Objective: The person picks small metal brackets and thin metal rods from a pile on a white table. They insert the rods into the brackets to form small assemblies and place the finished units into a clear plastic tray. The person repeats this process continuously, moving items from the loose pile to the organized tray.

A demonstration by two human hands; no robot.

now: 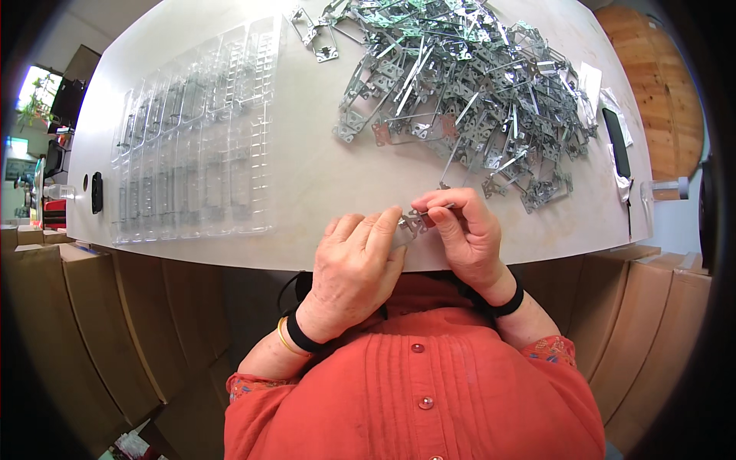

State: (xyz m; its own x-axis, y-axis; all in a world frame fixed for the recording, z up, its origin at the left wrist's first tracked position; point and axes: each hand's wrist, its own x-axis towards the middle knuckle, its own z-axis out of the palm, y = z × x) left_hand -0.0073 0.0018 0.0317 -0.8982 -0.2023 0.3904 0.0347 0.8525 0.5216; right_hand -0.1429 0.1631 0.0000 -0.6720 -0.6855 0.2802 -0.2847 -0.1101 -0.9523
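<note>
Close to the table's near edge, my two hands meet around one small stamped metal bracket (415, 222). The fingers of my left hand (351, 264) close on its left end. On its right end, the thumb and forefinger of my right hand (466, 239) pinch the metal. Much of the part is covered by my fingertips. Beyond my hands lies a large tangled pile of similar silver metal brackets (468, 84), with thin arms and punched plates. A few brackets (326, 52) lie loose at the pile's far left.
Left on the white table (307, 161) sits a clear plastic compartment tray (195, 146). A small black object (96, 192) lies at the left edge. On the right, a dark phone (616, 143) rests on white paper. Cardboard boxes (80, 330) stand below, and a round wooden top (652, 84) is beyond.
</note>
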